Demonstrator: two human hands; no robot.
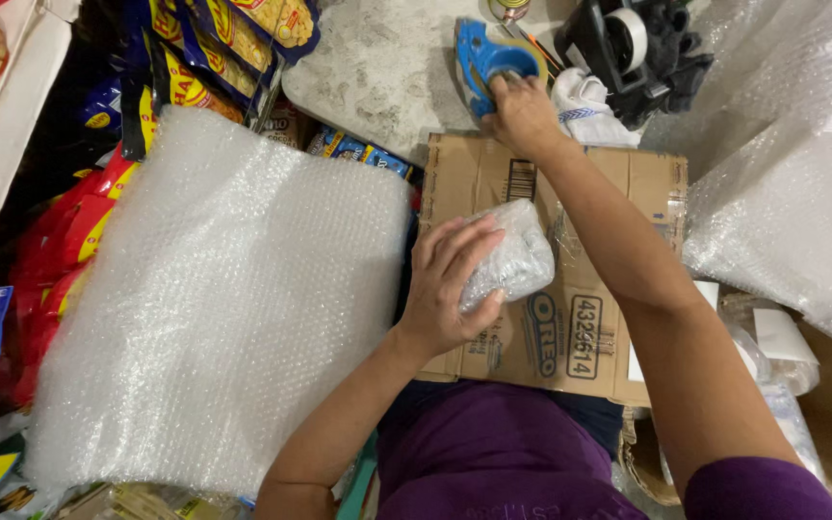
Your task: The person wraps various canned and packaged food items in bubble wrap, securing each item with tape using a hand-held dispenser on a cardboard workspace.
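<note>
**On the flattened carton: wrapped bundle held, tape in reach**

Under my left grip [450,284], closed over it, the bubble-wrapped bundle [512,258] lies on the flattened carton [580,327]; wrapping looks done, sealing not. My right grip [522,111] clasps the blue tape dispenser [481,58] beyond. Left of my grip, the bubble-wrap sheet [223,308] and snack packets [195,58] crowd in.

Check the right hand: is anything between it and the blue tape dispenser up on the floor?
Nothing visible. The right hand already rests on the blue tape dispenser, fingers over its rear edge. The left hand holds the bubble-wrapped bundle on the flattened cardboard box, apart from that reach.
</note>
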